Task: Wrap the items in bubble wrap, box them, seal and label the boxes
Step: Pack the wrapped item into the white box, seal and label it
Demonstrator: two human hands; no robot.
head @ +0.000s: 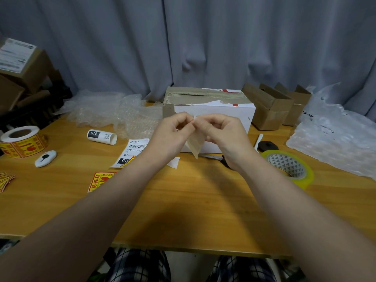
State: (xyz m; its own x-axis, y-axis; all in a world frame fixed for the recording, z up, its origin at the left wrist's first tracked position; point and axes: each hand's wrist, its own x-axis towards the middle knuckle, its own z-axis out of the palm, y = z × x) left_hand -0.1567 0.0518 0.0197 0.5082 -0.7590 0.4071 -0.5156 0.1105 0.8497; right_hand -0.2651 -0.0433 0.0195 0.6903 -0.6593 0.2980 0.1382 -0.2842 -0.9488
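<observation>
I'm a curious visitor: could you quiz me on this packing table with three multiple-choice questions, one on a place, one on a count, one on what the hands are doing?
1. Where is the yellow tape roll? A) on the person's lap B) on the floor C) on the table, by the right forearm
2. How many open brown boxes stand right of the white box? A) two B) one C) four
3. What are the left hand and right hand doing? A) lying flat B) pinching one tan strip together C) cutting with scissors
Answers: 1C, it rests on the wood; 2A, a pair side by side; 3B, fingertips meet on the strip.
</observation>
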